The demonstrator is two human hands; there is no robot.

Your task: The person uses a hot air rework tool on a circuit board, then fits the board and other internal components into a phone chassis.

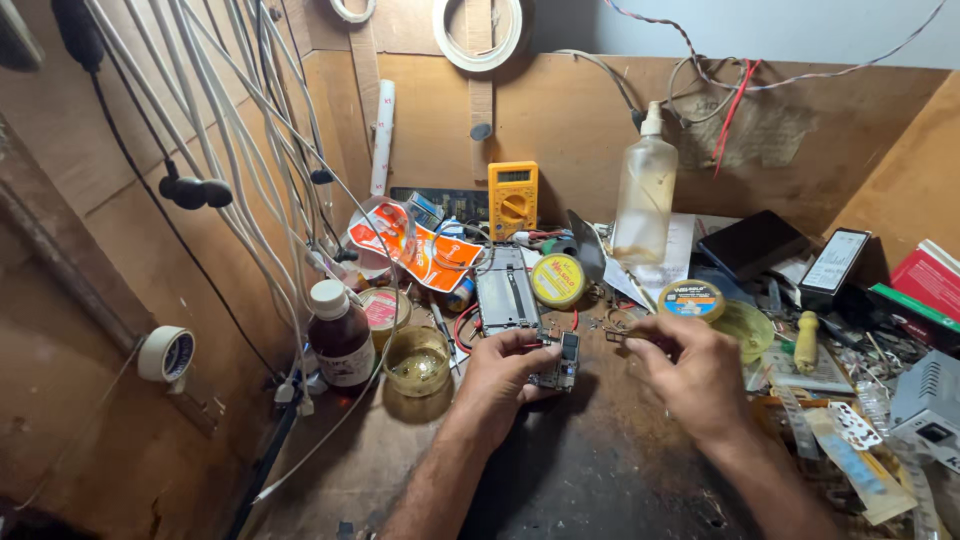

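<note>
The left hand (pixel 505 372) sits at centre frame, fingers clenched around a small circuit board (pixel 563 362). The board is held by its edges just above the dark bench surface (pixel 600 470), component side up, which keeps its face open to view and to the other hand.

The right hand (pixel 690 375), right of centre, pinches a thin metal tool (pixel 622 337), probably tweezers. Its tip points left toward the board and stops just short of it. The thumb and forefinger close on the tool; the remaining fingers curl loosely.

Supplies stand in an arc behind the hands:
- a glass of yellowish liquid (pixel 417 362) and a brown bottle (pixel 341 335), lower left;
- a yellow tin (pixel 557 280) and a yellow multimeter (pixel 512 198), upper centre;
- a clear dispenser bottle (pixel 645 195), upper centre-right.

An opened phone frame (pixel 506 290) lies directly behind the board.
</note>
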